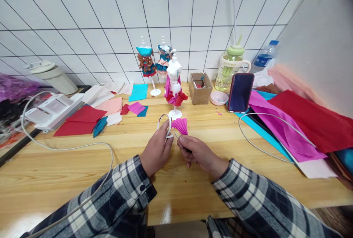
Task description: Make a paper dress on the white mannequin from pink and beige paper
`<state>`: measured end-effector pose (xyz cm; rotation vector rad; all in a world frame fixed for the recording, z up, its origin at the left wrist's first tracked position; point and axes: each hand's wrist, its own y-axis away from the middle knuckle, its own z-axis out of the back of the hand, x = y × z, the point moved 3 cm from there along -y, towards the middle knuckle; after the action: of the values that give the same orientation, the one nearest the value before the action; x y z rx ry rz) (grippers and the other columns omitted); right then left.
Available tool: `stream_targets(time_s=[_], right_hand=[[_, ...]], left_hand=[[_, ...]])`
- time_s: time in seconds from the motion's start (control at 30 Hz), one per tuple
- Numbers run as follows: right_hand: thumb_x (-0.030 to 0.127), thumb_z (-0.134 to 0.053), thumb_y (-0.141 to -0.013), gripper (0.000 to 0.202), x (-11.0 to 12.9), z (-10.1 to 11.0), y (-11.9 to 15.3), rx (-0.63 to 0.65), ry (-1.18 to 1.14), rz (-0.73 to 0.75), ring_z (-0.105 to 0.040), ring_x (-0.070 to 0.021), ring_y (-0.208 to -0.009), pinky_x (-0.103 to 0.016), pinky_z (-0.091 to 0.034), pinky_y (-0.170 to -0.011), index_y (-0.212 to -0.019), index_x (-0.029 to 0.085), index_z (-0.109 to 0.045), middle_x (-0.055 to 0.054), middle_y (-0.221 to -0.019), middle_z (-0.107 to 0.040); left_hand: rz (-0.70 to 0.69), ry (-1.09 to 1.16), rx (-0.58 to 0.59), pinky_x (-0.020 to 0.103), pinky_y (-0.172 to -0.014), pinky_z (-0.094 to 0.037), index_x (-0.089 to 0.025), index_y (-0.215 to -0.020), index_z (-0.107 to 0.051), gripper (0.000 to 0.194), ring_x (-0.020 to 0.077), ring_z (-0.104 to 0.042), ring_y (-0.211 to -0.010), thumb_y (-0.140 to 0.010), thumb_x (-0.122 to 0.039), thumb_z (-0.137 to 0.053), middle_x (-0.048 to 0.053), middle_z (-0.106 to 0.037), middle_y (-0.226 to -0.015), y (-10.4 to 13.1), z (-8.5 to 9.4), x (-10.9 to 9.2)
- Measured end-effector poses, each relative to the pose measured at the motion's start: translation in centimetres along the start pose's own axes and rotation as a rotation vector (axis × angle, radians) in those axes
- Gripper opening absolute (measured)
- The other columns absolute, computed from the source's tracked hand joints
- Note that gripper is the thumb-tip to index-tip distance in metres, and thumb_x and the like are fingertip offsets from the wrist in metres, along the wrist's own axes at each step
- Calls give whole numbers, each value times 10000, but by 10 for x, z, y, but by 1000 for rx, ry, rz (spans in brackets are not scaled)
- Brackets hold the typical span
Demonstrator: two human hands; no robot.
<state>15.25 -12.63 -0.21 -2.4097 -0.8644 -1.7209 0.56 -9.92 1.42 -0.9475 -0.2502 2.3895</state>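
Observation:
My left hand (157, 148) is closed on a roll of white tape (168, 123), held upright as a thin ring above the table. A short white end of it sticks out toward my right hand (197, 151). That hand pinches a thin dark-tipped tool (176, 135), mostly hidden by the fingers. Just beyond both hands lies a fan of pleated magenta crepe paper (180, 125). Behind it stands a small white dress form (174, 72) on a round base, with magenta paper at its sides and a red and magenta ruffle round its hips.
Two dressed mini mannequins (146, 61) stand by the wall. A cardboard box (200, 89), pink dish (218, 98), phone (241, 92) and green-lidded bottle (231, 65) are at back right. Coloured paper sheets (292, 131) lie right, scraps (82, 120) left. A white cable (82, 144) loops across the left.

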Motion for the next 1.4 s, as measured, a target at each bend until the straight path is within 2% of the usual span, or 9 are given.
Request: stream_targets(time_s=[0.3, 0.43, 0.5, 0.57, 0.7, 0.8, 0.87, 1.13, 1.4], right_hand=[[592, -467, -862, 383, 9, 18, -2, -180, 135, 132, -246, -79, -407, -207, -346, -395, -741, 234, -405, 110, -499, -286], [500, -415, -934, 330, 26, 40, 2, -292, 721, 335, -483, -125, -583, -242, -395, -541, -810, 216, -529, 33, -653, -513], [429, -405, -965, 294, 34, 46, 5, -313, 1037, 425, -582, -162, -781, -272, -416, -675, -927, 219, -607, -13, -847, -644], [390, -375, -988, 312, 37, 49, 7, -285, 1227, 430, -609, -188, -916, -294, -416, -755, -1019, 228, -640, -38, -990, -686], [390, -394, -992, 321, 31, 42, 6, -160, 1412, 367, -631, -197, -963, -292, -418, -770, -1077, 237, -663, -45, -1052, -705], [396, -455, -974, 282, 26, 34, 5, -103, 1508, 352, -638, -200, -952, -286, -408, -749, -1085, 243, -663, -43, -1026, -713], [393, -492, -960, 256, 26, 31, 5, -96, 1549, 346, -639, -199, -941, -282, -398, -734, -1076, 245, -665, -44, -1003, -713], [397, -507, -953, 261, 25, 34, 5, -109, 1567, 327, -643, -194, -945, -277, -399, -738, -1107, 252, -660, -38, -1024, -713], [399, -528, -941, 266, 25, 35, 6, -117, 1567, 313, -651, -201, -965, -278, -411, -756, -1111, 257, -676, -43, -1009, -724]], left_hand=[[63, -64, -1, 372, -925, -491, -120, -1449, -312, 576, 231, -610, -1024, -913, -295, -430, 129, -616, -1176, -6, 10, 18], [146, -292, 81, 408, -918, -474, -99, -1273, -525, 474, 262, -605, -995, -820, -216, -448, 137, -643, -1116, -20, 32, 48], [205, -447, 152, 451, -879, -471, -106, -1102, -633, 359, 299, -606, -945, -833, -272, -462, 145, -662, -999, -22, 40, 57], [225, -613, 90, 503, -852, -452, -107, -1047, -663, 375, 349, -585, -956, -840, -379, -510, 168, -652, -984, -21, 48, 55], [-89, -613, -109, 508, -952, -365, -206, -1172, -647, 384, 335, -513, -1127, -850, -406, -582, 129, -613, -1180, -14, 53, 26], [-366, -491, -29, 485, -998, -305, -325, -1191, -647, 335, 284, -499, -1160, -868, -405, -611, 54, -627, -1217, -8, 43, 10], [-424, -465, 20, 489, -1000, -280, -344, -1132, -678, 285, 282, -495, -1167, -860, -416, -635, 36, -640, -1221, -7, 37, 7], [-410, -419, 3, 499, -956, -252, -318, -843, -735, 116, 248, -534, -1060, -881, -320, -625, 4, -693, -1088, -7, 36, 5], [-311, -293, 26, 439, -919, -299, -270, -926, -721, 151, 235, -502, -1013, -879, -317, -585, 39, -656, -1036, -8, 37, 11]])
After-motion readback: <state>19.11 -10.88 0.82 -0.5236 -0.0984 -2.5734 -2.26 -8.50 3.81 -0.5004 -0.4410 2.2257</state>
